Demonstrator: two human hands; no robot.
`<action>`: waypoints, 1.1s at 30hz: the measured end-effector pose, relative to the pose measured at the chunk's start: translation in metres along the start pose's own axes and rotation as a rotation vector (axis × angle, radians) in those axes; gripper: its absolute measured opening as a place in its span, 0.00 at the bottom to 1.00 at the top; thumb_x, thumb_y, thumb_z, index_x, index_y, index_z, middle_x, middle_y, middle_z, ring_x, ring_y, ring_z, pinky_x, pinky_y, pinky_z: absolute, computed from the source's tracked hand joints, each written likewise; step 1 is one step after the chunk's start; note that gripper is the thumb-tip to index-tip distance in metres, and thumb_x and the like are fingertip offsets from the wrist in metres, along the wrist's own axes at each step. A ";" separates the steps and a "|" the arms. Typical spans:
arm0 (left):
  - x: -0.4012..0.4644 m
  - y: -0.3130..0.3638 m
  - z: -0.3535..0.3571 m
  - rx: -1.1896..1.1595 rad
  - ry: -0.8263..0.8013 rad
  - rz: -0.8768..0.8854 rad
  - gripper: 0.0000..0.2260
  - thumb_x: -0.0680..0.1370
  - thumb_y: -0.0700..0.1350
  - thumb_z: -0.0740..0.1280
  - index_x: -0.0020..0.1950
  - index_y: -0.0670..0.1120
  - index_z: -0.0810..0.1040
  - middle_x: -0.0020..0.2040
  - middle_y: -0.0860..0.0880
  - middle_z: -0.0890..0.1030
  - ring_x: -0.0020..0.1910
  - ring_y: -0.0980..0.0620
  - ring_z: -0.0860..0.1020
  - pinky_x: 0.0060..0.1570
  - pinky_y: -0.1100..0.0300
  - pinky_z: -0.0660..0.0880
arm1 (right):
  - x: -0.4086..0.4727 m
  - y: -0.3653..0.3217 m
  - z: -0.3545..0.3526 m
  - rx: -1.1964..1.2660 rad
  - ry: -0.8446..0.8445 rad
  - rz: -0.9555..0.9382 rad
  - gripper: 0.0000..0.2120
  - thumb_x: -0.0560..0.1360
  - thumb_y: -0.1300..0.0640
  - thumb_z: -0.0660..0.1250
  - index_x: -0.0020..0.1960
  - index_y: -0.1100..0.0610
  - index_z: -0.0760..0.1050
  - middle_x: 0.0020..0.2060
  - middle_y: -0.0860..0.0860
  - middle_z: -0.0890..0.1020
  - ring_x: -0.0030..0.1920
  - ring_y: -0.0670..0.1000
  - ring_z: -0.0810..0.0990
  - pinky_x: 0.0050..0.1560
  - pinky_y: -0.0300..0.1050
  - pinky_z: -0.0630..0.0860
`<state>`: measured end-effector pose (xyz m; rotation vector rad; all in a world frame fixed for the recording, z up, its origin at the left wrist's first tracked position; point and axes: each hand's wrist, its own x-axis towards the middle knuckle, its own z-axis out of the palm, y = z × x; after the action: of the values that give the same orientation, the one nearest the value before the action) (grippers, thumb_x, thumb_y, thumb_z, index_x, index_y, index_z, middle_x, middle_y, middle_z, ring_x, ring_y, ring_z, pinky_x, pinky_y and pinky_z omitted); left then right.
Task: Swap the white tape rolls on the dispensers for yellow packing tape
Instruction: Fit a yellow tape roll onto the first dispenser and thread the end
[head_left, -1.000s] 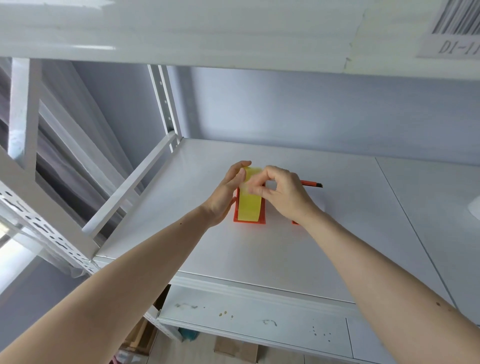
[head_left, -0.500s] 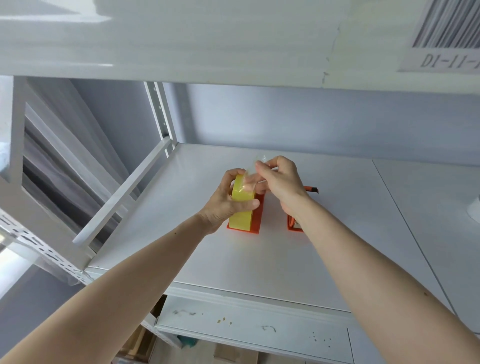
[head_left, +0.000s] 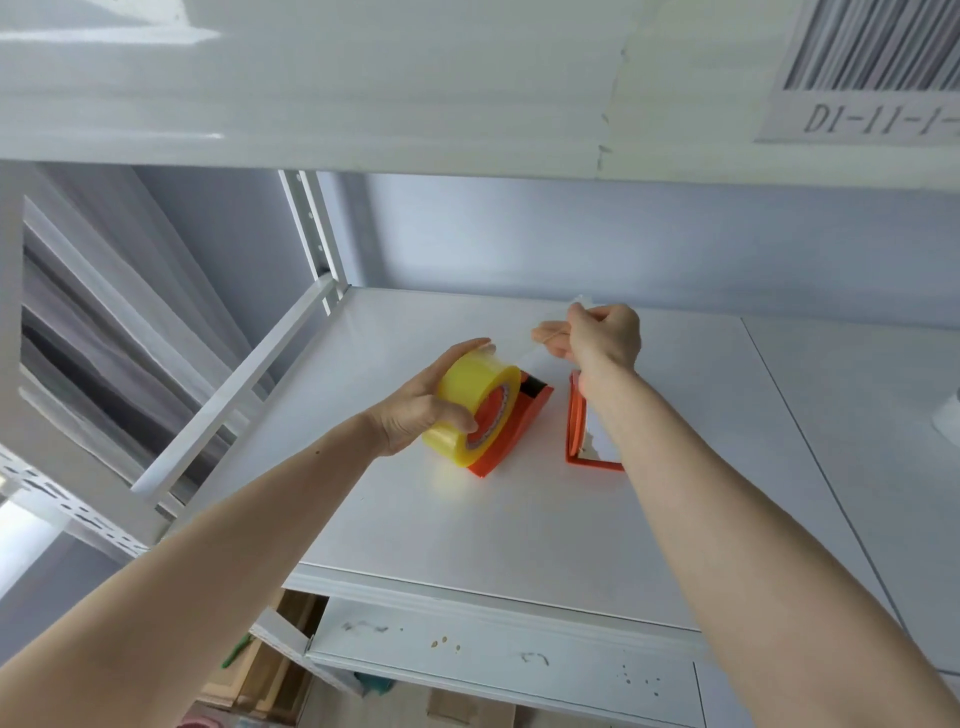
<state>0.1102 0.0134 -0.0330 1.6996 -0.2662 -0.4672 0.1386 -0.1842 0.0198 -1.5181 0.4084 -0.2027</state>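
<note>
On the white metal shelf (head_left: 519, 519) we have one orange plastic tape dispenser (head_left: 511, 428) already carrying a fat yellow roll of packing tape (head_left: 467, 410) — our left hand (head_left: 415, 415) curls round that roll while our right hand (head_left: 602, 335) pinches its thin clear tape end (head_left: 524, 354), drawn out to the far right. By our judgement roughly half remains: threading this strip, then the second orange dispenser (head_left: 576, 431) just to the right — its roll is hidden behind our forearm.

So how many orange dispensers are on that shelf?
2. One dispenser carries the yellow tape roll held by the left hand; the second dispenser sits beside it, partly hidden by the right forearm.
</note>
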 end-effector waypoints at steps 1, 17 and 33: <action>-0.001 -0.001 -0.002 0.008 -0.005 0.001 0.43 0.60 0.38 0.74 0.73 0.62 0.68 0.71 0.51 0.73 0.67 0.44 0.76 0.60 0.45 0.79 | 0.003 -0.001 -0.004 -0.018 0.005 0.005 0.13 0.82 0.63 0.60 0.38 0.60 0.71 0.32 0.56 0.85 0.36 0.56 0.88 0.45 0.47 0.85; 0.009 0.035 -0.005 0.352 0.071 -0.022 0.35 0.67 0.43 0.74 0.70 0.62 0.68 0.66 0.56 0.77 0.64 0.54 0.77 0.59 0.60 0.75 | 0.013 -0.003 -0.014 -0.074 -0.154 0.196 0.16 0.78 0.73 0.53 0.60 0.57 0.67 0.41 0.61 0.80 0.36 0.55 0.79 0.24 0.39 0.78; 0.011 0.049 -0.021 0.630 -0.123 0.011 0.27 0.70 0.40 0.70 0.66 0.61 0.79 0.73 0.60 0.70 0.72 0.55 0.68 0.69 0.56 0.68 | 0.003 0.003 -0.011 -0.901 -0.408 0.126 0.10 0.66 0.65 0.79 0.43 0.66 0.81 0.33 0.58 0.86 0.37 0.53 0.88 0.48 0.49 0.85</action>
<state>0.1332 0.0184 0.0163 2.2820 -0.5554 -0.5127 0.1369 -0.1957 0.0168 -2.3402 0.2689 0.4512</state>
